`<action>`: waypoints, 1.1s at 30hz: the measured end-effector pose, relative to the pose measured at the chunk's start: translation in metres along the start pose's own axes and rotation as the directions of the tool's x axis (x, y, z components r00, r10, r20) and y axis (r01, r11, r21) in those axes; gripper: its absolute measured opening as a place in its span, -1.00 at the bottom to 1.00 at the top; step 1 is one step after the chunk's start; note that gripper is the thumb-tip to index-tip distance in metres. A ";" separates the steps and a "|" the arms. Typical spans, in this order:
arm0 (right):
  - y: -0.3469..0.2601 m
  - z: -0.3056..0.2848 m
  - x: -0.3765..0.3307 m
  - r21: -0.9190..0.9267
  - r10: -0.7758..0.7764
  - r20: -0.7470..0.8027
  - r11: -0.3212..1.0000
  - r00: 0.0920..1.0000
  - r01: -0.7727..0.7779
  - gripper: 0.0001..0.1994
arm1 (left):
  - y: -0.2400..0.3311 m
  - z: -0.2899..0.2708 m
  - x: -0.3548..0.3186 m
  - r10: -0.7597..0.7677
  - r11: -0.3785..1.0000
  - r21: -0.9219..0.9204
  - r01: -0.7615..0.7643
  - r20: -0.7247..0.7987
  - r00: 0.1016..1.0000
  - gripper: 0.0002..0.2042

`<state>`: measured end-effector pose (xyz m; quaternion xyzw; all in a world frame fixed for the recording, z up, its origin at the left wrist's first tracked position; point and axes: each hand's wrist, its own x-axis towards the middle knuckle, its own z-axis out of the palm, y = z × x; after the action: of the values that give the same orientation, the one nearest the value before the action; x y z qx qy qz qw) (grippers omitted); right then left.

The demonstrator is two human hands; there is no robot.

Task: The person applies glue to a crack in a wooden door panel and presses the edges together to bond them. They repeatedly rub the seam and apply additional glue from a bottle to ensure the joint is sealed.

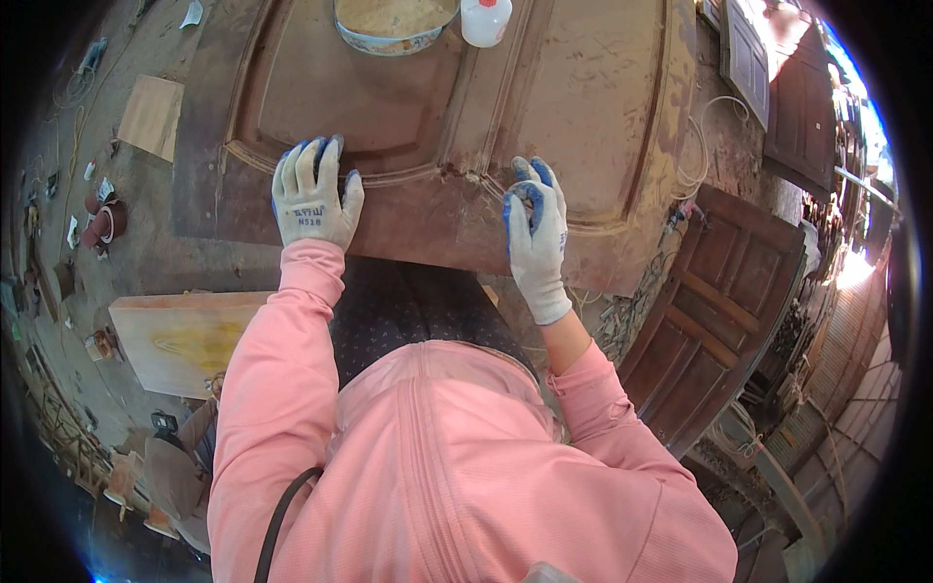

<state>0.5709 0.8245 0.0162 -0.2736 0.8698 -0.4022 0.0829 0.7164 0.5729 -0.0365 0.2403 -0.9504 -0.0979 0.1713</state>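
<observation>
A big, dusty brown panelled door (583,107) lies flat over there, with the left hand (316,199) resting on its near part. Ahead of that hand and somewhat to its right sits a round basin (392,45) of something tan, and just beside it a white bottle (486,27), ahead of the right hand (537,228). On the floor (146,243), left of the left hand, I see a light-coloured board (151,117).

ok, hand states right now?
Left hand: open, palm down on the brown panelled door.
Right hand: partly curled; can't tell whether it's holding anything.
</observation>
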 end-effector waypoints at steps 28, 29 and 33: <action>0.003 0.017 -0.001 -0.546 -0.211 0.113 0.803 0.971 0.238 -0.64 | 0.001 -0.004 0.002 -0.008 0.999 -0.032 0.009 0.013 1.000 -0.49; -0.002 0.015 -0.003 -0.584 -0.232 0.175 0.758 0.957 0.290 -0.61 | 0.001 -0.003 0.002 -0.007 0.999 -0.034 0.008 0.014 1.000 -0.49; -0.011 0.019 -0.006 -0.649 -0.182 0.318 0.674 0.930 0.354 -0.52 | 0.000 -0.001 0.001 -0.003 1.000 -0.020 0.003 0.010 1.000 -0.49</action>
<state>0.5879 0.8094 0.0115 -0.4538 0.8908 -0.0192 0.0123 0.7158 0.5725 -0.0351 0.2395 -0.9499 -0.1088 0.1687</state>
